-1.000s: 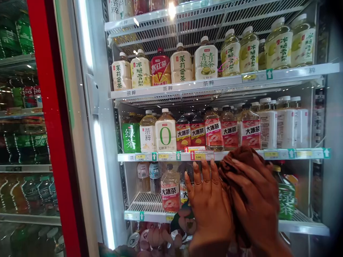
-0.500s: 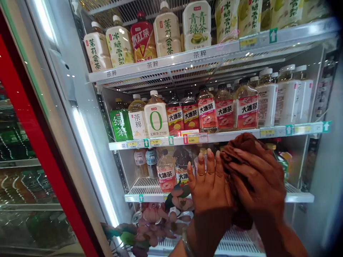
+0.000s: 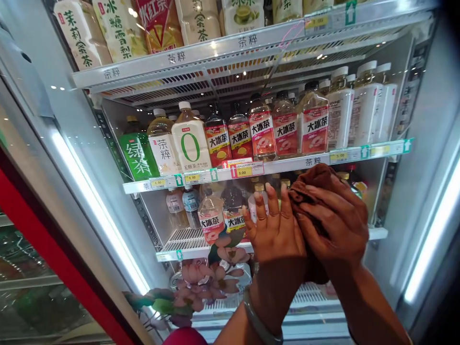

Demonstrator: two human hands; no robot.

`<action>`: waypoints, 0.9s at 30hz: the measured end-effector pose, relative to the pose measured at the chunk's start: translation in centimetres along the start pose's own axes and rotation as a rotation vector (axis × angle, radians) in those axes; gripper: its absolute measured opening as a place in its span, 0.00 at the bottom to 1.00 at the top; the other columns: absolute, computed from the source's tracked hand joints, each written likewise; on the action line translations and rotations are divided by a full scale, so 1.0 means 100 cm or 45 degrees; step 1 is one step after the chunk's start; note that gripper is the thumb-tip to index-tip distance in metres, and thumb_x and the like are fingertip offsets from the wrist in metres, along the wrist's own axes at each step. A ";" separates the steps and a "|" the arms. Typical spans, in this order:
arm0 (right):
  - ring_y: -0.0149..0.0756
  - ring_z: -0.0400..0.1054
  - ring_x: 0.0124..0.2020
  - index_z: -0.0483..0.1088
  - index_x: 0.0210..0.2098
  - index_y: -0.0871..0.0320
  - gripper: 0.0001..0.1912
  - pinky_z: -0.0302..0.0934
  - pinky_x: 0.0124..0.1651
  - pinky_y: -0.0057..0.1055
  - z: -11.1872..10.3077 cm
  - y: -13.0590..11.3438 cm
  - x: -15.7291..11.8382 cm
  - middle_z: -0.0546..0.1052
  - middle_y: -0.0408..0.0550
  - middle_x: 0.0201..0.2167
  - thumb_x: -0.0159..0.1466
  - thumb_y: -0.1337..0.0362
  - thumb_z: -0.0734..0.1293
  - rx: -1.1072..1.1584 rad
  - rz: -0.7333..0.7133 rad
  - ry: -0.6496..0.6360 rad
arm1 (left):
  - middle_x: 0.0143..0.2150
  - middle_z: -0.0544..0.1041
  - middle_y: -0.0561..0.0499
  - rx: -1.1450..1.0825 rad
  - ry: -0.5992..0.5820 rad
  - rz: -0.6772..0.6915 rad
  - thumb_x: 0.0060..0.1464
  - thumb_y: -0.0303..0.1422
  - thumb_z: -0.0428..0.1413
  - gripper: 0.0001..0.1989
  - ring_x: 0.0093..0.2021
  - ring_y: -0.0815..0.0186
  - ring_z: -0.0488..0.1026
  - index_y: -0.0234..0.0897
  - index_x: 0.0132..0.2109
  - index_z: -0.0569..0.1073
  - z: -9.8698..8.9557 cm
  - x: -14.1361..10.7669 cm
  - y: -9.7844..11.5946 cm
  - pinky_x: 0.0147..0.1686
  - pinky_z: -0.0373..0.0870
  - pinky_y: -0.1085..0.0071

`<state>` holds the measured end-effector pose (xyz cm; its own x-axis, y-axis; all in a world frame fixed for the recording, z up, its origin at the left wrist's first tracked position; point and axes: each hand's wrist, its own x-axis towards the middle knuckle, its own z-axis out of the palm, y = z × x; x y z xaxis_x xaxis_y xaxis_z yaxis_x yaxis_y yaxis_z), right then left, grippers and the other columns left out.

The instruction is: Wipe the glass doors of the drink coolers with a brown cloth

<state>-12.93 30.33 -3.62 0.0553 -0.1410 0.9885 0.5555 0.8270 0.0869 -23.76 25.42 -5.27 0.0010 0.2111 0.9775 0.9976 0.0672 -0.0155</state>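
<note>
A crumpled brown cloth (image 3: 312,184) is gripped by my right hand (image 3: 336,218), its fingers folded over it and part of it hanging below. Just left of it my left hand (image 3: 278,232) has its fingers stretched up and apart, palm turned toward the glass door of a drinks cooler; its thumb side borders the cloth. Whether the palm touches the glass cannot be made out. A bangle (image 3: 257,318) circles my left wrist. Behind the hands, through the glass, iced tea bottles (image 3: 211,220) stand on a lower shelf.
Rows of bottles fill the middle shelf (image 3: 287,167) and upper shelf (image 3: 151,62). Pinkish flowers and leaves (image 3: 201,282) show low on the glass. A red frame (image 3: 53,249) runs down the left side. A light strip (image 3: 431,254) glows at right.
The view has shifted and tilted, so the shelves sit lower-left to higher in the picture. Both hands and the cloth appear slightly further left. My hold on the cloth is unchanged.
</note>
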 end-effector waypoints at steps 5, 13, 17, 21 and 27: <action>0.56 0.65 0.69 0.77 0.50 0.47 0.15 0.60 0.72 0.63 -0.014 0.019 -0.001 0.78 0.50 0.58 0.65 0.69 0.74 -0.154 0.174 0.092 | 0.78 0.58 0.47 -0.095 -0.009 0.104 0.70 0.35 0.50 0.33 0.82 0.60 0.37 0.38 0.78 0.53 0.004 -0.009 0.018 0.80 0.28 0.51; 0.53 0.66 0.68 0.79 0.41 0.52 0.08 0.60 0.72 0.56 -0.023 0.016 -0.016 0.80 0.47 0.53 0.67 0.68 0.67 0.063 0.072 -0.013 | 0.77 0.60 0.44 -0.202 -0.022 0.057 0.72 0.36 0.47 0.33 0.82 0.58 0.42 0.35 0.78 0.51 0.005 -0.014 0.029 0.80 0.28 0.49; 0.52 0.65 0.69 0.78 0.44 0.52 0.10 0.61 0.72 0.56 -0.036 0.033 -0.029 0.79 0.48 0.56 0.66 0.70 0.68 -0.053 0.040 -0.012 | 0.78 0.57 0.43 -0.176 -0.067 0.013 0.72 0.39 0.50 0.33 0.82 0.58 0.38 0.39 0.78 0.53 0.007 -0.019 0.044 0.78 0.23 0.48; 0.54 0.63 0.71 0.78 0.49 0.53 0.11 0.54 0.74 0.64 -0.036 0.035 -0.020 0.75 0.52 0.61 0.71 0.68 0.66 -0.138 0.276 0.089 | 0.78 0.59 0.43 -0.183 -0.038 -0.006 0.71 0.38 0.50 0.34 0.81 0.57 0.44 0.40 0.78 0.52 0.012 -0.020 0.057 0.77 0.21 0.45; 0.52 0.65 0.69 0.77 0.48 0.51 0.11 0.60 0.73 0.58 -0.029 0.033 -0.016 0.77 0.48 0.59 0.66 0.68 0.71 -0.037 0.078 0.019 | 0.75 0.63 0.42 -0.170 0.000 0.079 0.72 0.31 0.46 0.32 0.81 0.61 0.45 0.30 0.78 0.51 0.015 -0.022 0.048 0.79 0.27 0.55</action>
<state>-8.76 31.65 -5.29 0.1023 -0.0993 0.9898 0.5743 0.8183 0.0227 -19.11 26.76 -7.77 0.0629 0.2108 0.9755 0.9959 -0.0767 -0.0477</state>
